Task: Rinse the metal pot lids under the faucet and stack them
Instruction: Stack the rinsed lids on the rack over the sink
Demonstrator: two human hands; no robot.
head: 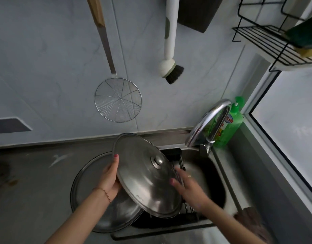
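A round metal pot lid (142, 175) with a centre knob is tilted up over the sink's left edge. My left hand (110, 178) grips its left rim. My right hand (185, 184), blurred, lies with spread fingers against the lid's right edge. Under it a larger metal lid (88, 196) lies flat on the counter, partly overlapping the sink. The chrome faucet (209, 122) arches at the sink's far right corner; no water stream is visible.
The steel sink (209, 175) holds a wire rack. A green dish-soap bottle (229, 127) stands behind the faucet. On the wall hang a wire skimmer (118, 100) and a dish brush (170, 48). A wire shelf (275, 41) with sponges is at upper right.
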